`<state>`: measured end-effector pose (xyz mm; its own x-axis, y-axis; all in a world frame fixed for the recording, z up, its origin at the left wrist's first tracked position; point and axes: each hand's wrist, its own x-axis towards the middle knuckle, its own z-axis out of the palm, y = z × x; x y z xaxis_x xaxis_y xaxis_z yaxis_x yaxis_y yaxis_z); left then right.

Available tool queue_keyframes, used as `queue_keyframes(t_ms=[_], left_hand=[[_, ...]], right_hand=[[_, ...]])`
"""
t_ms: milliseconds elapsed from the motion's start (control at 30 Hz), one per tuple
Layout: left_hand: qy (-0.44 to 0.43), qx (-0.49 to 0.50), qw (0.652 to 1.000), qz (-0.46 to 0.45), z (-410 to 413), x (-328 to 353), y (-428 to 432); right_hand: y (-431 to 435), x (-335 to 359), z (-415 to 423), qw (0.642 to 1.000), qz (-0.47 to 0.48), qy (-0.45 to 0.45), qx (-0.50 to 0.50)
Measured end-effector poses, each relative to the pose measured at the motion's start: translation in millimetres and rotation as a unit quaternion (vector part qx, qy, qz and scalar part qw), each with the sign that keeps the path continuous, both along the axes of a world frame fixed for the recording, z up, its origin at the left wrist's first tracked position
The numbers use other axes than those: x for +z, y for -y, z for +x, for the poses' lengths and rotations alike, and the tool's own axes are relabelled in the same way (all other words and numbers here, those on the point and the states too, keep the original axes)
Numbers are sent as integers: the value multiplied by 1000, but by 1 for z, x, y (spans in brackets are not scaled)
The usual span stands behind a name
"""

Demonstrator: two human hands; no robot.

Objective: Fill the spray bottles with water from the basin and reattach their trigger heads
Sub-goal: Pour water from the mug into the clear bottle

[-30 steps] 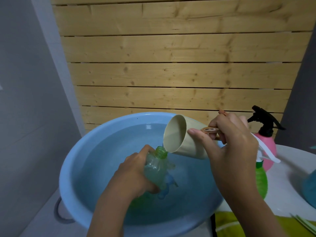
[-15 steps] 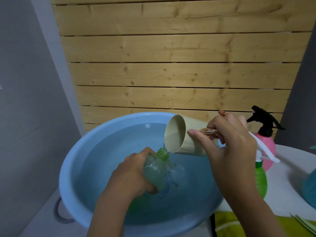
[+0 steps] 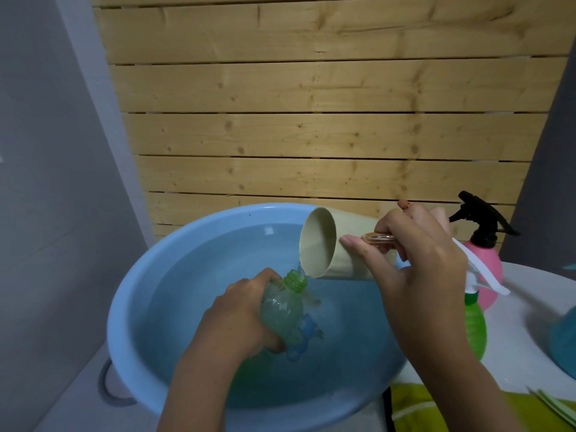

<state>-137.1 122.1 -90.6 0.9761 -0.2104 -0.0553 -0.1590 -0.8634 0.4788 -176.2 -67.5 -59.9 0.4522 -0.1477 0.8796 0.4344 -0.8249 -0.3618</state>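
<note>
Over a round light-blue plastic basin [image 3: 131, 294] filled with water, the left hand [image 3: 240, 319] grips a clear green plastic bottle [image 3: 282, 310] with no trigger head on it, fingers and thumb curled round its shoulder, its threaded neck tilted up and to the right. The right hand [image 3: 417, 269] holds a beige plastic cup [image 3: 327, 244] tipped on its side, fingers curled through its translucent amber handle [image 3: 378, 238] and the thumb lying straight along the cup's wall. The cup's lower rim sits just above the bottle's neck, and a thin trickle of water [image 3: 300, 266] runs between them. To the right, on a white tabletop [image 3: 523, 307], stand a pink spray bottle with a black trigger head [image 3: 486, 269] and, in front of it, a green spray bottle with a white trigger head [image 3: 473, 325]. No writing on any of them can be read. A pale wooden slat wall [image 3: 311, 120] rises behind.
</note>
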Motion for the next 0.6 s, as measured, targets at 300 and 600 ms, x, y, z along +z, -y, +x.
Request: queue_keyframes(t_ms=[300,600], left_hand=[[-1,6,1000,7,0,0,1],[-10,14,1000,8,0,0,1]], right_hand=[[0,0,0,1000,-16,7,1],[-1,0,0,999,-36,19,3]])
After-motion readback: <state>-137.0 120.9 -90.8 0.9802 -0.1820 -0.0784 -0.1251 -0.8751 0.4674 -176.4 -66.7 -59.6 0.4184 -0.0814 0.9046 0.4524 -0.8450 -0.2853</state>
